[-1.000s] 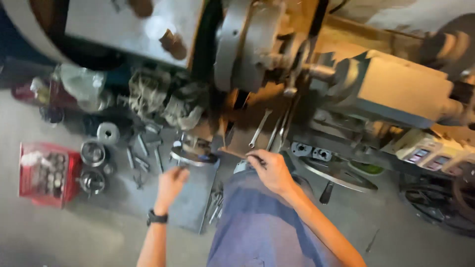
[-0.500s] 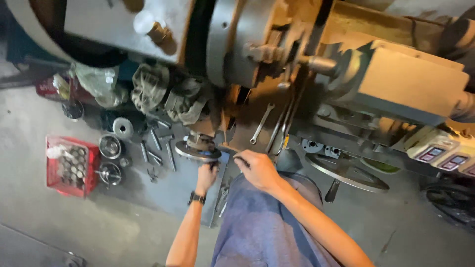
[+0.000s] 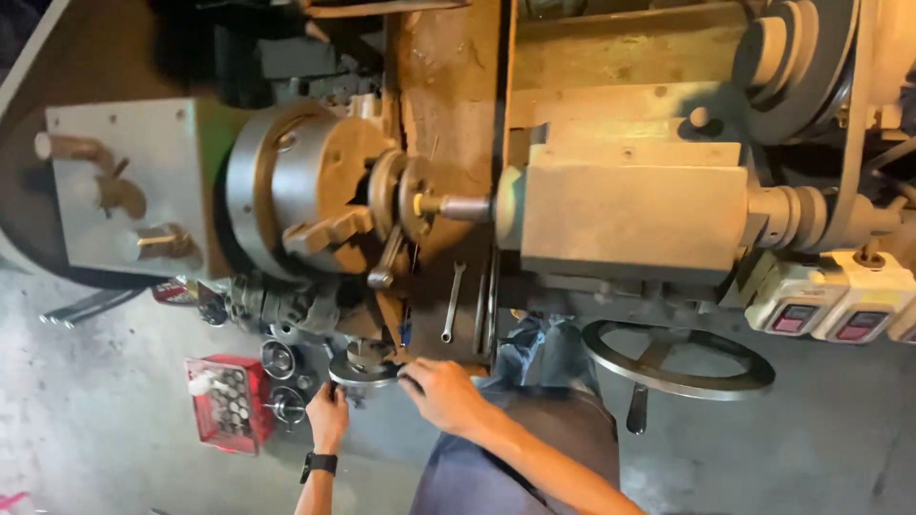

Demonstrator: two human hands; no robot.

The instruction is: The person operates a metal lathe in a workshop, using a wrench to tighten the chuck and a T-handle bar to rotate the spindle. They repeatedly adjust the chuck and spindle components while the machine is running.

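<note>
Low centre of the frame, my left hand [image 3: 327, 417] and right hand [image 3: 441, 394] both grip the round metal handwheel [image 3: 363, 371] under the lathe chuck [image 3: 286, 195]; I'd turn it evenly, wrists clear of the chuck.

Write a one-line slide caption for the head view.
Both hands, left hand and right hand, grip a round metal handwheel below the lathe chuck.

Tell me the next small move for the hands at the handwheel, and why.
Probably a small turn of the small handwheel. The left hand grips its left rim and the right hand its right edge, so both are set to rotate it. The workpiece sits in the chuck above, against the tailstock.
</note>
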